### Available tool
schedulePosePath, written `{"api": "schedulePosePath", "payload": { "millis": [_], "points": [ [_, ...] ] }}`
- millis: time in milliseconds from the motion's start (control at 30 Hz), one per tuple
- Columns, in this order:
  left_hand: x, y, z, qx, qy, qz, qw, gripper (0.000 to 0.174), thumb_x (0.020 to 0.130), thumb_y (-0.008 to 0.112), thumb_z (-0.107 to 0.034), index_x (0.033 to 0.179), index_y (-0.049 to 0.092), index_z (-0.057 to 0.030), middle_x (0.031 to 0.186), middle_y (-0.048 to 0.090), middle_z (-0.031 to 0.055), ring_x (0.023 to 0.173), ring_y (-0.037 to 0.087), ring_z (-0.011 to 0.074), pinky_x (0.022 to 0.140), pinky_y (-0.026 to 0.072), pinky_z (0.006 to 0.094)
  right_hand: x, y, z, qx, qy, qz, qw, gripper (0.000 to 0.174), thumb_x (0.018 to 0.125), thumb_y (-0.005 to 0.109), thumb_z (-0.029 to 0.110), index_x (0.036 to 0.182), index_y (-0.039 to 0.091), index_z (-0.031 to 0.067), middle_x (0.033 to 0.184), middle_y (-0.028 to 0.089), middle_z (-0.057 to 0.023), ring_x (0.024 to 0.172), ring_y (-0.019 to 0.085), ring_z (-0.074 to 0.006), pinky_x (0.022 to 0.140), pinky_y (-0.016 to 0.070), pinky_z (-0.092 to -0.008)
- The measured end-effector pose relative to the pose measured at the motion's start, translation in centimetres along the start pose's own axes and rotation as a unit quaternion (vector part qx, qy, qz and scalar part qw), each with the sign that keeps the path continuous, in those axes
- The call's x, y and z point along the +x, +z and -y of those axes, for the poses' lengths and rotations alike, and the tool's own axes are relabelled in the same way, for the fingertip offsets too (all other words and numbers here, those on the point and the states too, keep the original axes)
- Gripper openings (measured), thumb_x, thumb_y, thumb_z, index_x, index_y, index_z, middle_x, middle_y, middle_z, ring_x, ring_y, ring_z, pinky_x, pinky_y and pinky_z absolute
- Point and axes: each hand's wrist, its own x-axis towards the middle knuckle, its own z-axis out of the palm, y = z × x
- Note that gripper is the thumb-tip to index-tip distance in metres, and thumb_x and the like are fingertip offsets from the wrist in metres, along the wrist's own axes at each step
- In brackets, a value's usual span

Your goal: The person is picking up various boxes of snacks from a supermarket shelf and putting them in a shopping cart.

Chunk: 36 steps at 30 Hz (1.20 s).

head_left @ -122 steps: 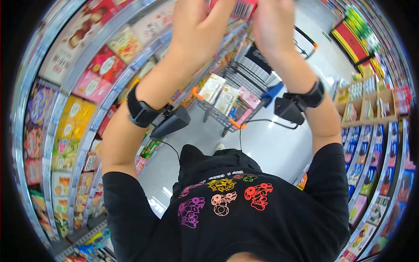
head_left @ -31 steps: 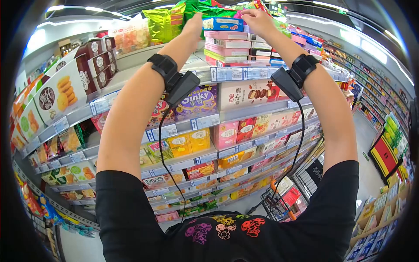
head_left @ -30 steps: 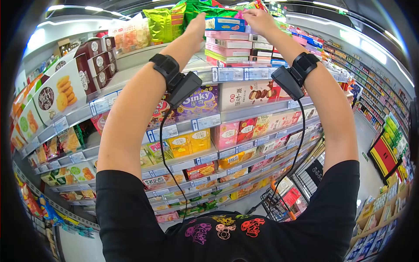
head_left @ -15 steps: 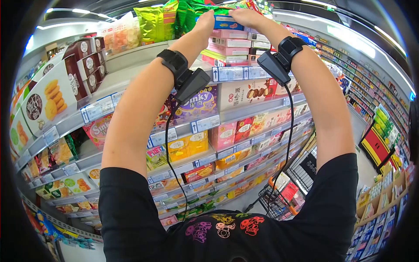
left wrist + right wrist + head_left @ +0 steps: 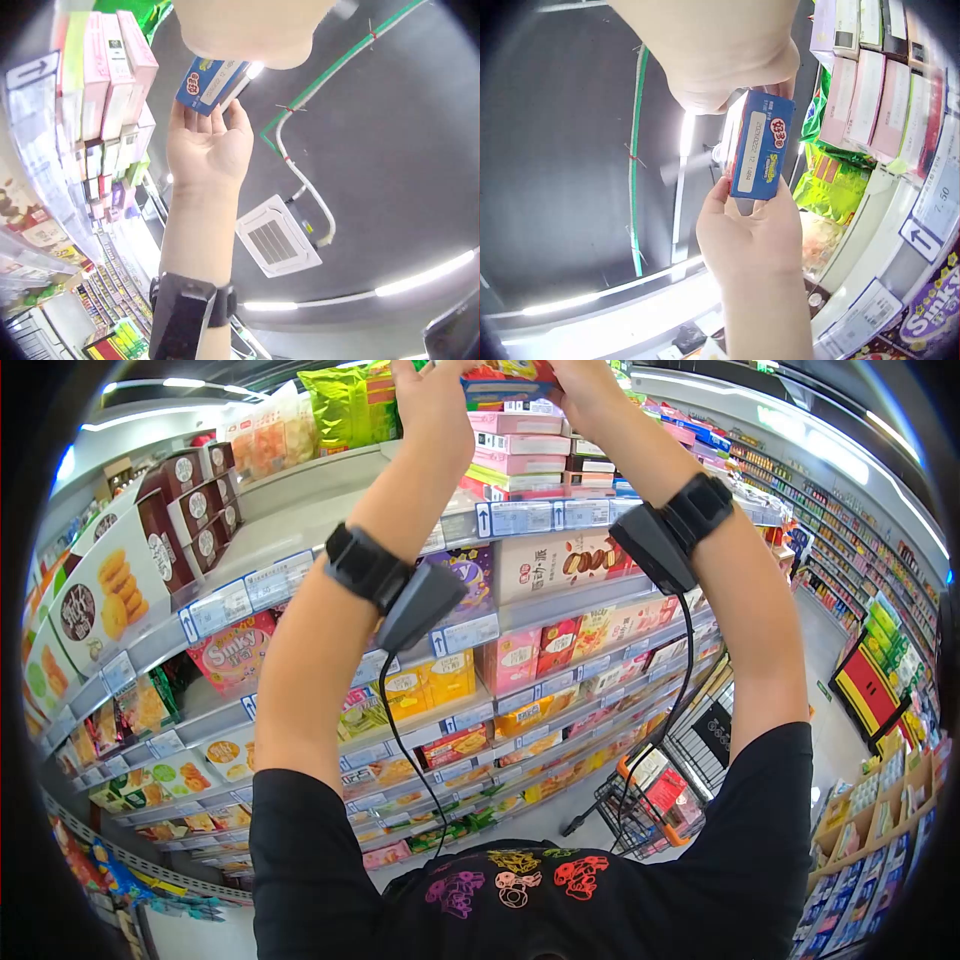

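Observation:
High at the top of the head view, a blue snack box [image 5: 508, 388] with a red and yellow face is held between both hands. My left hand [image 5: 437, 410] grips one end, and my right hand [image 5: 590, 398] the other. The right wrist view shows the box's narrow side [image 5: 762, 146], with a white date strip and a red and white logo, above the left hand's thumb and fingers [image 5: 718, 196]. In the left wrist view, the right hand's fingers [image 5: 202, 120] hold the box [image 5: 204, 88]. The box is in front of a stack of pink boxes [image 5: 518, 445].
Shelves of boxed biscuits [image 5: 515, 660] fill the front, with price labels [image 5: 520, 517] along the edges. A green snack bag [image 5: 348, 408] stands on the top shelf. A shopping cart [image 5: 655, 800] with goods is at the lower right. Cables hang from both wrist cameras.
Over the last second the hands have closed in on the blue box from both sides, lifted it off the stack and brought it nearer. Earlier still, they held a red package over the cart.

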Motion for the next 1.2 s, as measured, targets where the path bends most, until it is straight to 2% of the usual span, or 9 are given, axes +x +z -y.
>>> {"api": "schedulePosePath", "payload": {
  "millis": [133,167,233,367,467,733,767,1033,1200],
  "points": [
    [-3.7,3.2,-0.8,-0.025,0.033,0.072,0.997,0.043,0.072,0.049,0.001,0.114,0.042,-0.0062,0.099,0.053,0.0120,0.081,0.055,0.0193,0.066,0.0474,0.0312,-4.1,-1.4,2.9,0.145,0.023,0.033,0.989,0.012,0.080,0.054,0.013,0.085,0.057,0.0031,0.079,0.059,-0.0067,0.074,0.058,-0.0163,0.062,0.0476,-0.0301],
    [-4.9,3.2,-0.9,-0.004,0.014,0.084,0.996,0.043,0.074,0.048,0.000,0.116,0.040,-0.0060,0.102,0.052,0.0107,0.087,0.053,0.0181,0.073,0.0442,0.0302,-5.3,-2.2,3.4,0.163,0.013,0.044,0.986,0.012,0.079,0.054,0.014,0.085,0.058,0.0040,0.079,0.059,-0.0064,0.072,0.058,-0.0162,0.061,0.0475,-0.0297],
    [-7.2,2.8,-1.2,0.037,-0.025,0.107,0.993,0.044,0.078,0.044,-0.001,0.121,0.036,-0.0055,0.108,0.050,0.0082,0.098,0.049,0.0156,0.087,0.0376,0.0284,-8.5,-4.0,4.4,0.111,-0.023,0.050,0.992,0.026,0.083,0.054,0.020,0.102,0.052,0.0020,0.091,0.058,-0.0075,0.085,0.056,-0.0156,0.073,0.0447,-0.0281],
    [-12.3,3.9,-0.2,0.078,-0.097,0.159,0.979,0.056,0.077,0.049,0.005,0.127,0.025,-0.0014,0.115,0.046,0.0118,0.099,0.050,0.0158,0.080,0.0440,0.0286,-14.7,-7.6,5.4,-0.013,-0.071,0.002,0.997,0.039,0.083,0.056,0.022,0.114,0.047,0.0004,0.097,0.059,-0.0127,0.088,0.057,-0.0186,0.077,0.0445,-0.0295],
    [-16.4,4.9,1.3,0.091,-0.164,0.159,0.969,0.052,0.078,0.052,0.002,0.125,0.028,-0.0016,0.117,0.046,0.0105,0.102,0.049,0.0168,0.084,0.0426,0.0302,-19.0,-10.9,6.9,-0.022,-0.015,0.033,0.999,0.045,0.078,0.063,0.010,0.117,0.041,0.0033,0.092,0.057,-0.0060,0.085,0.054,-0.0087,0.073,0.0439,-0.0237],
    [-28.6,8.2,9.3,0.023,-0.307,0.134,0.942,0.052,0.076,0.059,-0.003,0.122,0.034,-0.0001,0.116,0.049,0.0107,0.107,0.048,0.0190,0.091,0.0384,0.0339,-29.7,-21.3,7.9,-0.086,0.113,-0.015,0.990,0.043,0.076,0.064,0.010,0.114,0.047,0.0023,0.108,0.054,-0.0079,0.101,0.051,-0.0138,0.086,0.0405,-0.0292],
    [-30.1,8.0,10.3,0.002,-0.363,0.159,0.918,0.059,0.077,0.060,0.000,0.126,0.026,-0.0026,0.122,0.042,0.0092,0.114,0.041,0.0192,0.095,0.0334,0.0351,-31.3,-22.8,7.4,-0.098,0.127,-0.034,0.986,0.042,0.076,0.064,0.010,0.114,0.048,0.0022,0.108,0.055,-0.0078,0.101,0.051,-0.0131,0.085,0.0402,-0.0287],
    [-39.3,10.4,17.9,0.022,-0.498,0.174,0.849,0.055,0.076,0.060,0.000,0.123,0.032,0.0002,0.117,0.046,0.0099,0.106,0.047,0.0166,0.091,0.0373,0.0310,-42.7,-31.6,4.0,-0.003,0.279,-0.182,0.943,0.037,0.080,0.059,0.012,0.112,0.047,-0.0004,0.097,0.058,-0.0076,0.088,0.053,-0.0106,0.079,0.0417,-0.0247],
    [-44.9,11.3,21.9,0.081,-0.543,0.122,0.827,0.061,0.076,0.062,-0.002,0.125,0.027,0.0015,0.111,0.049,0.0140,0.099,0.052,0.0182,0.079,0.0456,0.0296,-48.9,-36.7,0.5,-0.072,0.342,-0.189,0.918,0.036,0.081,0.058,0.013,0.113,0.046,0.0006,0.091,0.059,-0.0072,0.080,0.054,-0.0091,0.071,0.0434,-0.0229]
  ]
}}
